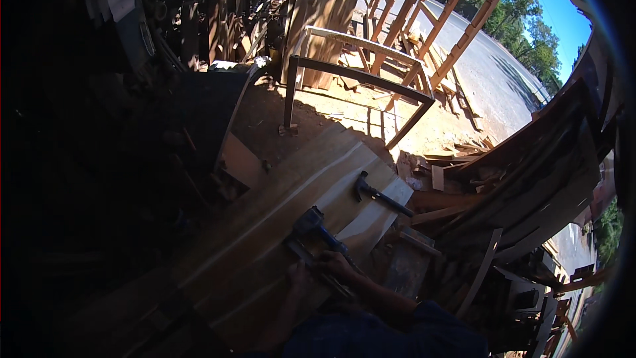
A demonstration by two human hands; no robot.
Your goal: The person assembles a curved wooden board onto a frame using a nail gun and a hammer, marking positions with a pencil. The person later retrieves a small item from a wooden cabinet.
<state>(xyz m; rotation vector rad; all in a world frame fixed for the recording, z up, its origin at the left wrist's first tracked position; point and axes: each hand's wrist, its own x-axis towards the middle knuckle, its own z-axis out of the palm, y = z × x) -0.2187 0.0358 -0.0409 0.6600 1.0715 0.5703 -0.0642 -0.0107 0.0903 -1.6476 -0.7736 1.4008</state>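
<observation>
A dark nail gun with a blue handle lies tilted over a broad wooden panel in front of me. Its long magazine points back toward my body. My right hand is closed around the rear part of the nail gun, by the handle and magazine. Close beside the magazine, my left hand has its fingers drawn together; deep shadow hides what they hold. A claw hammer with a dark handle rests on the panel, farther off and to the right.
Beyond the panel stands a dark frame with legs, a pale frame behind it. Upright boards lean at the back. A large dark sheet slants along the right side above scrap wood. Shadow covers the left.
</observation>
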